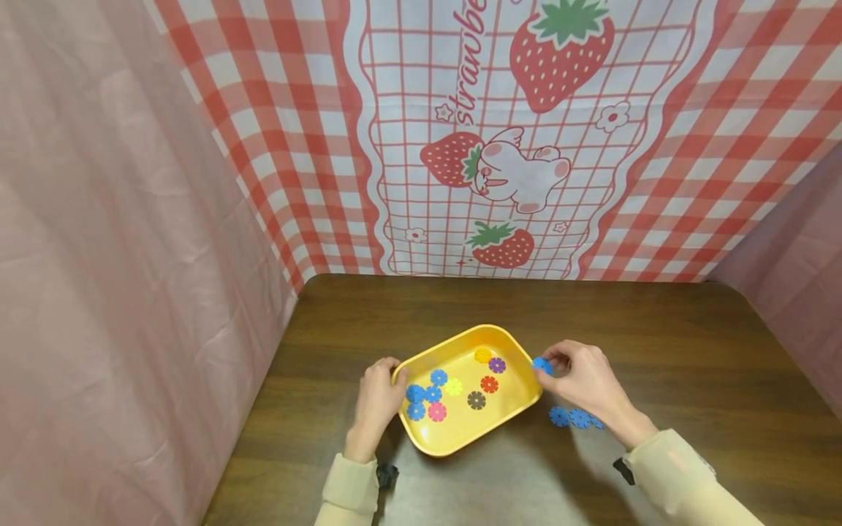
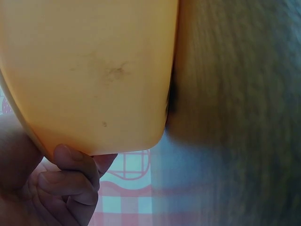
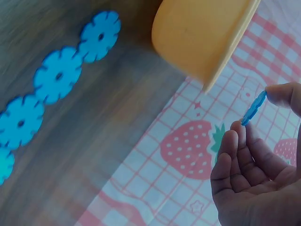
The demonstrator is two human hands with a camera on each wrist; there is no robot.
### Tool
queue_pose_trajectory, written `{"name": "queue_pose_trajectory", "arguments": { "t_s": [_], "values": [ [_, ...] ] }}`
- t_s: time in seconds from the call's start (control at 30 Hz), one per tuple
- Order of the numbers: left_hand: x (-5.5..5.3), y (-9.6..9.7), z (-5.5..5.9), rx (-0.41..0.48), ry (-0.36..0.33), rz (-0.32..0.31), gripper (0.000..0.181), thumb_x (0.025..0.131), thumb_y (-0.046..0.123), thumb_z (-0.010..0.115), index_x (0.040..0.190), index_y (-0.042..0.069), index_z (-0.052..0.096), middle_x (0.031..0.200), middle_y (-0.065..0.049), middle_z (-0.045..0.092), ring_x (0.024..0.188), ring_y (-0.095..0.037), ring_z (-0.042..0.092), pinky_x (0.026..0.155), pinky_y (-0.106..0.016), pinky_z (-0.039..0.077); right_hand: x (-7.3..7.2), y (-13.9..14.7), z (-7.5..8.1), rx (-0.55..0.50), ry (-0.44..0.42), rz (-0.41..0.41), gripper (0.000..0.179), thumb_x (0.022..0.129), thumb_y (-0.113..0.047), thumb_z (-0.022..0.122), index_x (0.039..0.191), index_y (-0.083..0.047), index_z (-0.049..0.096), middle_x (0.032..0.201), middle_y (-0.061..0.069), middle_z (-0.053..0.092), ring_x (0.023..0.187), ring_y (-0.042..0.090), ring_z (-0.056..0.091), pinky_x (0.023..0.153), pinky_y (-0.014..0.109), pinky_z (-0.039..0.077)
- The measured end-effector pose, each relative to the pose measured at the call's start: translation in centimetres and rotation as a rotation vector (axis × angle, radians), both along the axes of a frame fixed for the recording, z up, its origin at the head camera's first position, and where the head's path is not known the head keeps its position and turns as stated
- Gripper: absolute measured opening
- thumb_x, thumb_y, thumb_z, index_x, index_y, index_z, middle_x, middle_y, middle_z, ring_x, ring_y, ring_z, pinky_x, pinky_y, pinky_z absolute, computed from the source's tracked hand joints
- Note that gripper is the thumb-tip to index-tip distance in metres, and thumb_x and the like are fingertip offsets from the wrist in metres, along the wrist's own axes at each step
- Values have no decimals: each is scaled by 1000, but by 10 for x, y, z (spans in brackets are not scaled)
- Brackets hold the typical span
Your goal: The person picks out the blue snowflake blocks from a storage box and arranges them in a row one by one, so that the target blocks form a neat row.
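Observation:
A yellow plastic tray [image 1: 454, 437] sits on the table, turned at an angle. Inside lie several notched plastic discs: a cluster of blue ones [image 1: 432, 394], plus pink [image 1: 437, 412], light yellow [image 1: 454, 386], brown [image 1: 476, 399], red [image 1: 490, 384], purple [image 1: 497, 365] and orange-yellow [image 1: 483, 355]. My left hand [image 1: 381, 395] grips the tray's left end, thumb over the rim and fingers curled outside. Between thumb and fingertips, my right hand [image 1: 588, 376] pinches one blue notched disc [image 3: 254, 108] by its edges, right at the tray's right rim in the head view.
A row of several blue notched discs [image 3: 58, 75] lies on the wooden table [image 1: 368, 307], just right of the tray and partly under the right forearm. Behind the table hangs a strawberry-print checked cloth [image 1: 316, 146]. Pink curtains [image 1: 131, 256] close off both sides.

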State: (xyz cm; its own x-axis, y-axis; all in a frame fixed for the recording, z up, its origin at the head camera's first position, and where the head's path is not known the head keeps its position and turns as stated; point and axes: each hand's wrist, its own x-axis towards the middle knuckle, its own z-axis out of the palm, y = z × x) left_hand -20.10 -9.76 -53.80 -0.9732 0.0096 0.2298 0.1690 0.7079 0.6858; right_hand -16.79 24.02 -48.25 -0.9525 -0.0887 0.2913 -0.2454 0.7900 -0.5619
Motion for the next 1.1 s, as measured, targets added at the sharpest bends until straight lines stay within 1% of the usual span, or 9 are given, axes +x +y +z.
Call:
{"name": "queue_pose_trajectory", "arguments": {
  "t_s": [0.27,0.37,0.43,0.6,0.8,1.03,1.1],
  "values": [
    [-1,0,-1,11,4,-3,11,90,11,71,92,1,70,89,-12,69,73,-26,64,66,-41,53,6,24,0,31,73,-38,19,72,-19,85,84,-9,73,74,-4,65,67,15,57,61,28,47],
    [-1,0,-2,10,9,-3,11,90,11,71,91,0,70,89,-12,69,74,-27,64,67,-41,53,10,33,-3,42,83,-67,20,72,-19,86,83,-10,72,73,-4,64,68,17,58,61,28,46],
    [-1,0,-2,12,-2,-4,11,91,12,70,92,1,70,89,-12,69,74,-26,64,66,-40,53,12,39,-5,50,82,-87,21,71,-20,86,84,-10,72,74,-4,64,68,17,57,61,28,46],
    [-1,0,-1,15,-23,-2,14,92,14,70,94,0,70,91,-12,68,74,-24,63,66,-39,53,18,53,-14,71,92,-117,22,70,-19,86,84,-9,72,75,-2,65,69,14,56,61,30,46],
    [0,0,0,9,-11,-5,15,91,14,70,94,0,70,90,-12,69,76,-26,64,68,-41,54,26,72,-24,85,85,-158,23,69,-18,86,84,-9,71,75,-1,65,68,13,57,60,31,45],
    [0,0,1,18,-47,-4,16,93,14,69,97,-1,70,91,-12,68,75,-23,63,66,-38,53,34,92,-35,97,30,-219,28,70,-22,87,88,-6,72,76,-1,67,68,12,58,61,33,44],
    [0,1,1,17,-48,-1,15,93,14,69,96,-1,70,91,-12,68,75,-23,63,66,-38,53,35,96,-38,106,29,-228,28,70,-23,87,88,-6,72,75,-1,66,68,12,57,61,34,44]
  ]
}}
